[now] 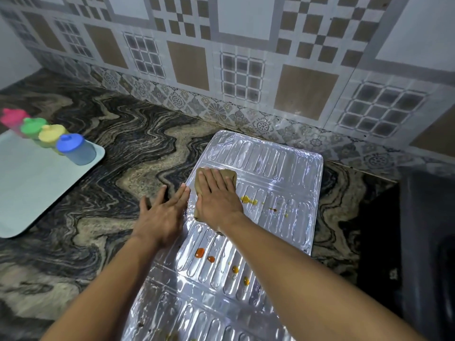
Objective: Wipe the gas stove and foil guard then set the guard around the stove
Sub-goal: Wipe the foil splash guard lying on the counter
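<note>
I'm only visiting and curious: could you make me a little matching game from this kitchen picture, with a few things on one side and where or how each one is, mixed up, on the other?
Things
1. brown cloth
2. left hand
3. blue-lidded jar
4. foil guard

Place or state
a. on the pale tray
b. lying flat on the counter, spotted orange and yellow
c. pressed under the right hand
d. fingers straight, at the guard's left edge

Pairs: 1-c, 2-d, 3-a, 4-b

Glossy ribbed foil guard [270, 168], matt cloth [231, 177], polished stone counter [110, 193].
</note>
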The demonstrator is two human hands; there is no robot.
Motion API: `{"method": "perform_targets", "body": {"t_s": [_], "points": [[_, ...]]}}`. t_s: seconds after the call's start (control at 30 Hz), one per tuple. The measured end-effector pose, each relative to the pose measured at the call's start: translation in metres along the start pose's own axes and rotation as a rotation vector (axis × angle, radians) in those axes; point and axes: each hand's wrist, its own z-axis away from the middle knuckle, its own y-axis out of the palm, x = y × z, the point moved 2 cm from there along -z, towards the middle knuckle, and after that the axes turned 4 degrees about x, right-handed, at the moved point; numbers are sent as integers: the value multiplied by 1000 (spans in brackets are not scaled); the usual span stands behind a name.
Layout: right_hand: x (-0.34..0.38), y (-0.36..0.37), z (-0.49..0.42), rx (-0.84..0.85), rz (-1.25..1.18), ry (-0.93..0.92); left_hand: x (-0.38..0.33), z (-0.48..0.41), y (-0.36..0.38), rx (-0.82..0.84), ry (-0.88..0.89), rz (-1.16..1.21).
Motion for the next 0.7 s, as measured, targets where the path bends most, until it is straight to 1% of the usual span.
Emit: {"method": "perform_targets", "body": {"t_s": [0.23, 0.5, 0.7], "points": [[-22, -3, 18, 16, -4, 14, -3, 2, -4, 53, -7, -23], [-65, -5, 47, 54, 6, 59, -5, 1, -4, 80, -33, -4], [-106, -14, 75, 109, -1, 169, -11, 5, -10, 120, -51, 13]]}}
